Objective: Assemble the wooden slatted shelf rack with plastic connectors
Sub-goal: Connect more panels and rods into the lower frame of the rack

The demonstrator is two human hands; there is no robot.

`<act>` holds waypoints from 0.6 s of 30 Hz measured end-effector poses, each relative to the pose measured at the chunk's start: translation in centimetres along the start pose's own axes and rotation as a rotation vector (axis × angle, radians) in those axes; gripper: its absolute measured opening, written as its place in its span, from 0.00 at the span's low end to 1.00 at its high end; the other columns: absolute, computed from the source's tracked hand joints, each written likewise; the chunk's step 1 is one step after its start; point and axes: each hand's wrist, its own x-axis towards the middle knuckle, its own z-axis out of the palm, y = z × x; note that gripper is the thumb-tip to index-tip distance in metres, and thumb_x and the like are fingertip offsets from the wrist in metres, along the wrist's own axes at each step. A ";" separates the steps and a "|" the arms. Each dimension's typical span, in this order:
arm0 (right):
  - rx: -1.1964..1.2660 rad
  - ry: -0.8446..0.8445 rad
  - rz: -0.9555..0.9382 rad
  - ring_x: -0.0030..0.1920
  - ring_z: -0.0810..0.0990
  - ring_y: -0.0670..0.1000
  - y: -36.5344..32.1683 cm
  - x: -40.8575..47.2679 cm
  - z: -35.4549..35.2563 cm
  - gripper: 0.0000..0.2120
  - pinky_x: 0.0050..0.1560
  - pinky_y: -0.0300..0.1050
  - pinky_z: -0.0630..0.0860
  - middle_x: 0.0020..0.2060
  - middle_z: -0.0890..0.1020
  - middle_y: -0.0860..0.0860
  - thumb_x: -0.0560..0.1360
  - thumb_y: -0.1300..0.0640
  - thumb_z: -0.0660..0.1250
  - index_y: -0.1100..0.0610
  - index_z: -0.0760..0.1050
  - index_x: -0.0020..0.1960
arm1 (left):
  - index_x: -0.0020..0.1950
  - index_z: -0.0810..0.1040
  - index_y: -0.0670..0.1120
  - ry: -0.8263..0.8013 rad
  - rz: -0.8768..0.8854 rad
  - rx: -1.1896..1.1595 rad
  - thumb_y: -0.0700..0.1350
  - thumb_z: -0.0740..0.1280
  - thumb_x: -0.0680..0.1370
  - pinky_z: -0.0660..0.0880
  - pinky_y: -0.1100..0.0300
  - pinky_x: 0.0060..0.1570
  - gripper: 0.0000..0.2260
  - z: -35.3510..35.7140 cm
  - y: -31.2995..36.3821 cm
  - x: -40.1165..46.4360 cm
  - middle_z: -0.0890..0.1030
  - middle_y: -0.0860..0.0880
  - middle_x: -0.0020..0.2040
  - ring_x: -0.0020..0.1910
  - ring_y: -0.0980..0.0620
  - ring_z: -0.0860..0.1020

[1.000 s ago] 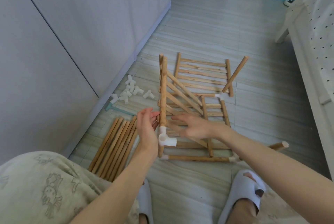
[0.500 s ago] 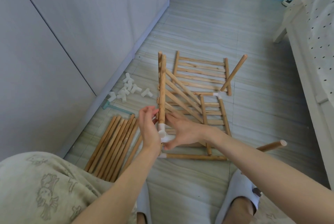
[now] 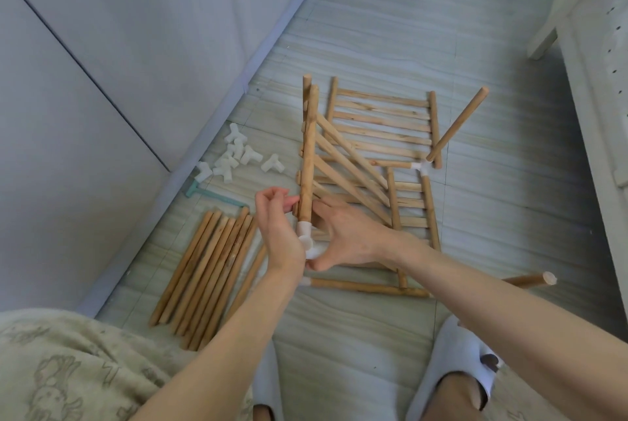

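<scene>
Sitting between both hands' fingers [image 3: 289, 208], the white connector [image 3: 307, 240] under the wooden post [image 3: 308, 152].

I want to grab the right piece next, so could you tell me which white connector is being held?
The white connector on the tilted pole's lower end, between both hands; the loose connectors lie untouched by the wall.

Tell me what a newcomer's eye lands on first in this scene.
First, the two hands at centre: the left hand and right hand meet around a white connector at the foot of a tilted slatted panel. Left of them, a bundle of loose rods lies on the floor, with spare connectors beyond it near the wall.
</scene>
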 end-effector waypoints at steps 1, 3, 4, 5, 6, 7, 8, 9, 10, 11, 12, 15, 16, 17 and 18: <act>0.006 0.001 -0.003 0.52 0.71 0.50 0.0 0.0 0.0 0.37 0.55 0.48 0.72 0.53 0.73 0.48 0.59 0.41 0.74 0.53 0.67 0.64 | 0.44 0.71 0.50 0.011 -0.001 -0.001 0.42 0.56 0.80 0.66 0.63 0.44 0.07 0.1 -0.1 0.0 0.75 0.47 0.43 0.43 0.57 0.73; 0.016 0.001 -0.014 0.51 0.71 0.50 0.1 0.0 -0.1 0.36 0.52 0.46 0.72 0.50 0.73 0.47 0.59 0.43 0.75 0.53 0.69 0.62 | 0.44 0.70 0.50 0.029 -0.002 -0.010 0.41 0.56 0.80 0.66 0.62 0.44 0.07 0.3 -0.1 -0.1 0.75 0.46 0.43 0.42 0.56 0.72; 0.021 0.003 -0.018 0.50 0.71 0.49 0.2 -0.1 -0.2 0.34 0.50 0.44 0.71 0.48 0.72 0.46 0.59 0.43 0.75 0.53 0.69 0.61 | 0.44 0.70 0.50 0.032 -0.005 -0.012 0.41 0.56 0.80 0.66 0.62 0.44 0.07 0.4 -0.1 -0.2 0.74 0.46 0.43 0.42 0.56 0.72; 0.023 0.003 -0.019 0.49 0.70 0.48 0.3 -0.1 -0.3 0.33 0.48 0.43 0.70 0.47 0.71 0.46 0.59 0.44 0.75 0.53 0.69 0.59 | 0.44 0.70 0.51 0.032 -0.010 -0.011 0.41 0.56 0.79 0.66 0.62 0.44 0.07 0.4 -0.1 -0.3 0.74 0.45 0.44 0.43 0.56 0.72; 0.022 -0.005 -0.018 0.48 0.70 0.48 0.4 -0.2 -0.3 0.32 0.48 0.43 0.70 0.46 0.70 0.46 0.60 0.44 0.75 0.53 0.69 0.59 | 0.44 0.69 0.51 0.032 -0.016 -0.011 0.41 0.56 0.80 0.66 0.61 0.44 0.08 0.5 -0.1 -0.4 0.74 0.44 0.45 0.43 0.55 0.71; 0.018 -0.020 -0.013 0.49 0.71 0.49 0.3 -0.2 -0.4 0.32 0.49 0.44 0.71 0.47 0.71 0.46 0.60 0.44 0.75 0.54 0.69 0.59 | 0.43 0.69 0.51 0.031 -0.025 -0.014 0.41 0.56 0.80 0.66 0.61 0.44 0.07 0.5 -0.1 -0.5 0.74 0.44 0.46 0.44 0.55 0.72; 0.013 -0.038 -0.006 0.50 0.71 0.50 0.2 -0.3 -0.4 0.33 0.52 0.45 0.71 0.48 0.71 0.47 0.60 0.43 0.75 0.54 0.69 0.60 | 0.43 0.69 0.51 0.029 -0.037 -0.021 0.41 0.56 0.79 0.66 0.61 0.45 0.07 0.4 0.0 -0.4 0.73 0.44 0.46 0.44 0.55 0.72; 0.006 -0.055 -0.001 0.52 0.71 0.50 0.1 -0.2 -0.4 0.35 0.54 0.46 0.72 0.50 0.72 0.48 0.60 0.43 0.75 0.54 0.68 0.62 | 0.43 0.70 0.50 0.023 -0.049 -0.032 0.41 0.57 0.79 0.67 0.61 0.45 0.07 0.4 0.0 -0.4 0.73 0.44 0.46 0.44 0.55 0.72; -0.002 -0.069 0.002 0.53 0.71 0.50 0.0 -0.1 -0.4 0.36 0.55 0.47 0.72 0.52 0.72 0.49 0.61 0.42 0.74 0.54 0.67 0.64 | 0.43 0.70 0.50 0.014 -0.056 -0.043 0.41 0.57 0.79 0.68 0.61 0.45 0.07 0.3 0.1 -0.4 0.73 0.44 0.46 0.43 0.55 0.72; -0.011 -0.080 0.000 0.54 0.71 0.51 -0.1 -0.1 -0.4 0.37 0.56 0.47 0.72 0.54 0.73 0.49 0.61 0.42 0.74 0.54 0.67 0.65 | 0.42 0.70 0.49 0.002 -0.056 -0.053 0.41 0.58 0.79 0.70 0.62 0.44 0.07 0.2 0.2 -0.4 0.73 0.45 0.44 0.42 0.57 0.73; -0.018 -0.091 -0.003 0.54 0.71 0.51 -0.2 0.0 -0.5 0.37 0.57 0.47 0.71 0.54 0.73 0.49 0.61 0.42 0.74 0.54 0.67 0.65 | 0.42 0.70 0.49 -0.012 -0.051 -0.061 0.40 0.58 0.78 0.71 0.65 0.41 0.07 0.0 0.3 -0.4 0.73 0.47 0.42 0.40 0.58 0.73; 0.023 -0.107 -0.021 0.54 0.72 0.49 -0.1 0.2 -0.7 0.35 0.55 0.43 0.71 0.53 0.73 0.45 0.61 0.45 0.75 0.52 0.66 0.64 | 0.41 0.70 0.46 -0.054 -0.018 -0.056 0.39 0.59 0.78 0.72 0.70 0.35 0.06 -0.4 0.3 -0.7 0.72 0.48 0.40 0.39 0.57 0.74; 0.040 -0.101 -0.033 0.54 0.72 0.48 -0.1 0.1 -0.7 0.36 0.54 0.42 0.71 0.54 0.73 0.45 0.61 0.45 0.75 0.51 0.66 0.65 | 0.41 0.70 0.46 -0.060 0.001 -0.045 0.39 0.59 0.78 0.72 0.71 0.34 0.06 -0.4 0.3 -0.7 0.72 0.48 0.40 0.38 0.58 0.74; 0.047 -0.096 -0.040 0.53 0.72 0.48 0.0 0.2 -0.6 0.37 0.54 0.42 0.71 0.54 0.74 0.45 0.60 0.45 0.75 0.50 0.65 0.65 | 0.41 0.70 0.45 -0.059 0.024 -0.028 0.38 0.59 0.78 0.71 0.72 0.35 0.06 -0.4 0.3 -0.7 0.72 0.48 0.40 0.37 0.61 0.73; 0.042 -0.091 -0.039 0.53 0.72 0.48 0.1 0.2 -0.4 0.37 0.54 0.43 0.72 0.55 0.75 0.46 0.60 0.44 0.74 0.50 0.65 0.65 | 0.41 0.70 0.45 -0.057 0.045 -0.008 0.38 0.59 0.78 0.70 0.73 0.35 0.06 -0.4 0.3 -0.7 0.72 0.48 0.39 0.35 0.63 0.73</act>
